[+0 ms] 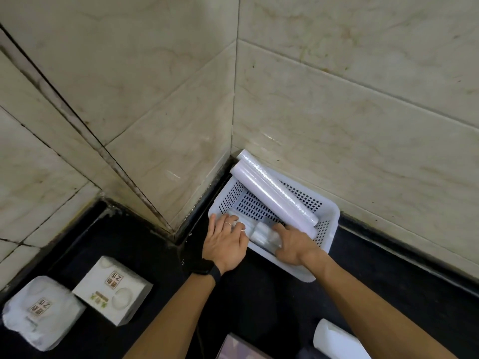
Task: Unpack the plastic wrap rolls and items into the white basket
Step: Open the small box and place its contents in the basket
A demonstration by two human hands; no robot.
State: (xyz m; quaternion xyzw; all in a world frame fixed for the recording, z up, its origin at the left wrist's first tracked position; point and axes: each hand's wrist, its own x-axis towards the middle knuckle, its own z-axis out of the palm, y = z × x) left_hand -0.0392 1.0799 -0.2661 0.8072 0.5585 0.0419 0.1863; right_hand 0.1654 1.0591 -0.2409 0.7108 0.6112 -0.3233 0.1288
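Observation:
A white perforated basket (328,203) sits on the black counter in the corner of the tiled walls. Two long plastic wrap rolls (272,194) lie in it, their far ends sticking out over the rim toward the corner. Near the basket's front wall lies a bundle of small clear-wrapped rolls (264,235). My left hand (225,243) rests on the bundle's left end, fingers spread over it. My right hand (294,244) is curled around the bundle's right end, inside the basket.
Two white paper-wrapped packs (112,290) (40,312) sit on the black counter at the lower left. A white roll (337,340) and the corner of a box (241,349) show at the bottom edge. Beige tiled walls rise behind the basket.

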